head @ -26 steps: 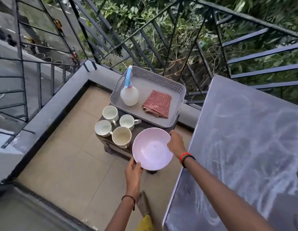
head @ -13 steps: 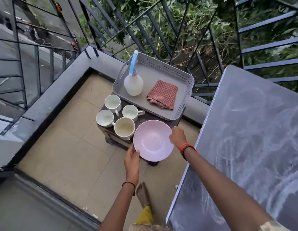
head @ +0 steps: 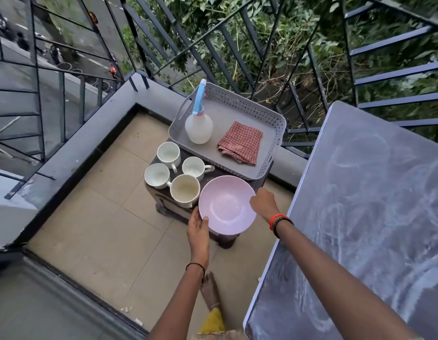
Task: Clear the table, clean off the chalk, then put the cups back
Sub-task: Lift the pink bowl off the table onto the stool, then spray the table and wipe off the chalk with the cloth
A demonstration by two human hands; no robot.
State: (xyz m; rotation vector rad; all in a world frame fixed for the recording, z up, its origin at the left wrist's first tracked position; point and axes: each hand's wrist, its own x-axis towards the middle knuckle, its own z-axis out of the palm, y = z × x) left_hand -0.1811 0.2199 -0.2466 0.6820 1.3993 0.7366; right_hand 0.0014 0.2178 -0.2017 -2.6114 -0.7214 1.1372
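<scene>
Nearest the person, the table [head: 360, 217] stands on the right, its dark top bare of dishes but smeared all over with pale chalk swirls. So the clearing looks done or nearly done, and the wiping has not begun.

Just beyond, both hands are on a pink bowl [head: 226, 204]. The left hand [head: 197, 225] curls around the near-left rim, thumb lying over the edge. The right hand [head: 263, 203] pinches the right rim, fingers closed on it. The bowl sits over the front corner of a small dark stool [head: 164, 207], and part of it overhangs the edge; whether it rests fully or is partly carried cannot be told.

Beside the bowl, four white cups [head: 173, 171] stand upright in a tight cluster on the stool, the nearest touching or almost touching the bowl. Behind them a grey tray [head: 274, 133] holds a spray bottle [head: 198, 126] and a folded checked cloth [head: 240, 143].

The stool is crowded, and that is the likely source of trouble. If the hands let go while the bowl overhangs so far, it could tip onto the tiled floor. Pushing it further in could knock the closest cup against the others or off the far side. Reaching over the cups for the cloth and bottle also risks catching a handle with a wrist.
</scene>
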